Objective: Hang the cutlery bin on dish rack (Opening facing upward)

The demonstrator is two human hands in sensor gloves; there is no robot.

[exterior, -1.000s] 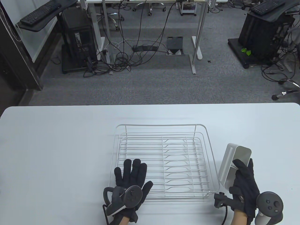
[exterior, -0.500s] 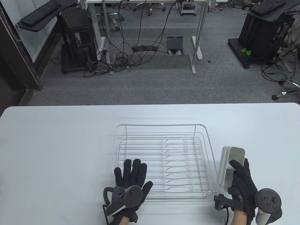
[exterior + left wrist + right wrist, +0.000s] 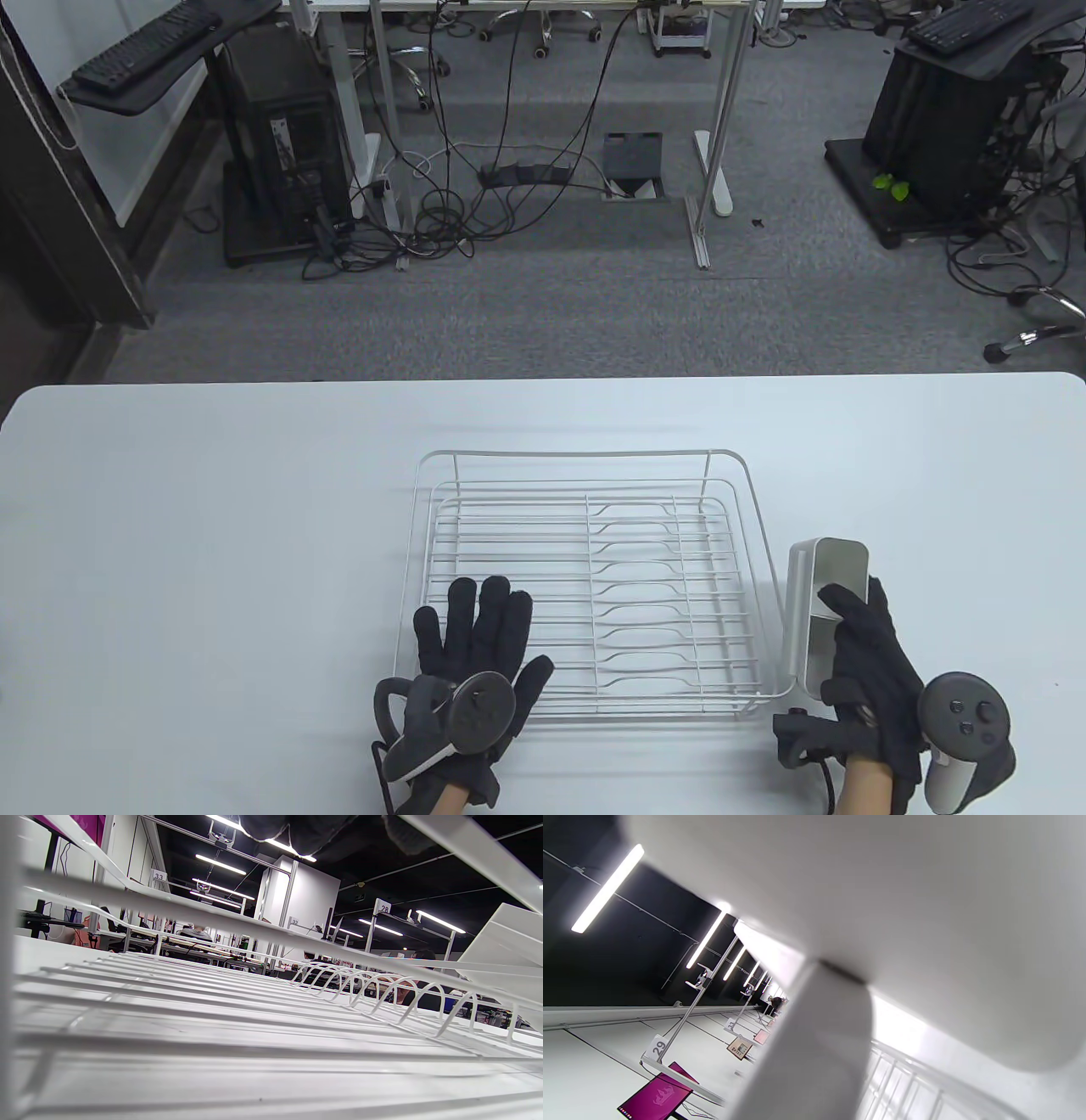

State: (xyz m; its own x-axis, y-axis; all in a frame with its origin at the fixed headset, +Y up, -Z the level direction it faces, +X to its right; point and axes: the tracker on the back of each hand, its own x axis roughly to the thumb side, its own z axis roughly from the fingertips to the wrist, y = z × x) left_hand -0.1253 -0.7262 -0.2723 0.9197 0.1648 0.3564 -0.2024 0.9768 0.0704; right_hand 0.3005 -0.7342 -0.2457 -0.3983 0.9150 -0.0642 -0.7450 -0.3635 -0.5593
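With the cutlery bin gripped upright in the right hand just beside the dish rack's right rim, and the left hand laid flat and spread on the near-left corner, the hook could miss the wire and the bin could tip onto the table.

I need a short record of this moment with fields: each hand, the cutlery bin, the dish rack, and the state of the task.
left hand: lies flat, fingers spread, on the near left corner of the dish rack
right hand: grips the cutlery bin from its near side
cutlery bin: upright, opening facing up, right beside the rack's right rim
dish rack: white wire, stands on the white table
task state: whether the bin is hooked on the rim cannot be told
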